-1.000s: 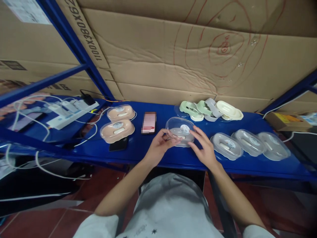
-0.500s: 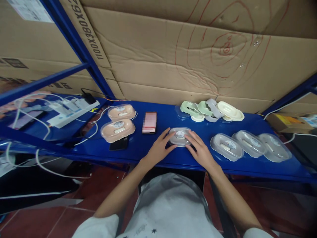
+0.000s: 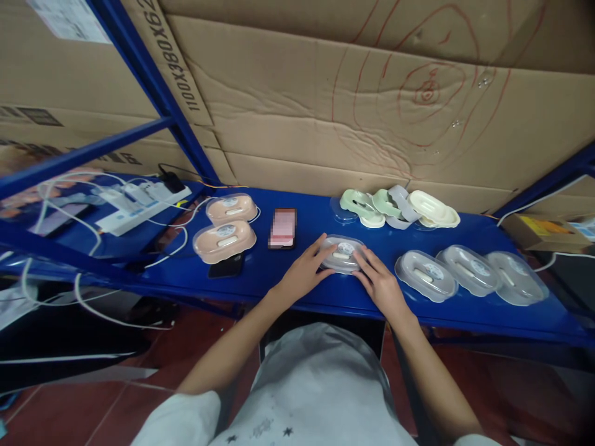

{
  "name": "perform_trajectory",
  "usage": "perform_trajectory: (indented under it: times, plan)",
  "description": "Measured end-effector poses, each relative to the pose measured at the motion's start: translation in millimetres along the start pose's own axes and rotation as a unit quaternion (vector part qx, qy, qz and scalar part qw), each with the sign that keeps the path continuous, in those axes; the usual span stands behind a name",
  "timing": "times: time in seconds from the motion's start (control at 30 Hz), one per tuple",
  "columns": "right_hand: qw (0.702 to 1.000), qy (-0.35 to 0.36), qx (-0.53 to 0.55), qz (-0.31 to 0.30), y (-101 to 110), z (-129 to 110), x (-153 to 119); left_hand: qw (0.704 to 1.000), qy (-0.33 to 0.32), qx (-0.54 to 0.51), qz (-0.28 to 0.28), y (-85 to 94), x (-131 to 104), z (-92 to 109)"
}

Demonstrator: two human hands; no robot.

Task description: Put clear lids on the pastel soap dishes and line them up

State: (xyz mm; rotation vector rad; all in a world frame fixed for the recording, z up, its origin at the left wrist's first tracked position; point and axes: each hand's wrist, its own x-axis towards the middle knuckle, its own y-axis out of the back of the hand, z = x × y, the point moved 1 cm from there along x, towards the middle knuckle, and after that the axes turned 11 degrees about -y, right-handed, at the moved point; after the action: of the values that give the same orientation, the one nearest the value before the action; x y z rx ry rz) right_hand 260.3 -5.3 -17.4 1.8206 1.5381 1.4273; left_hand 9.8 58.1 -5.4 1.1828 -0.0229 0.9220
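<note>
Left hand and right hand both half curled, thumbs and fingers holding opposite ends of clear-lidded grey case mid-worktop between front and back edges, 3 similar cases toward right edge, 2 pink cases toward left edge, phone nearer back edge
</note>
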Motion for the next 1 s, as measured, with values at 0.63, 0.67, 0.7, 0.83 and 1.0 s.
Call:
perform_trajectory:
  times: [0.63,0.67,0.7,0.83,1.0]
  plan:
    - [0.999,0.018,0.044,-0.022,5,-1,0,1.000,-0.002,-0.012,-0.021,2.7,6,-4]
    - [0.998,0.013,0.051,-0.027,6,-2,1,0.999,-0.016,-0.018,-0.038,5.3,12,-6]
    - [0.998,0.004,0.058,-0.031,7,-2,1,0.998,-0.031,-0.020,-0.051,9.5,18,-11]
    - [0.995,-0.043,0.084,-0.044,10,-3,2,0.998,-0.011,0.050,-0.040,48.2,54,-46]
    - [0.992,-0.050,0.085,-0.077,5,2,1,0.972,0.142,0.176,-0.071,117.4,101,-117]
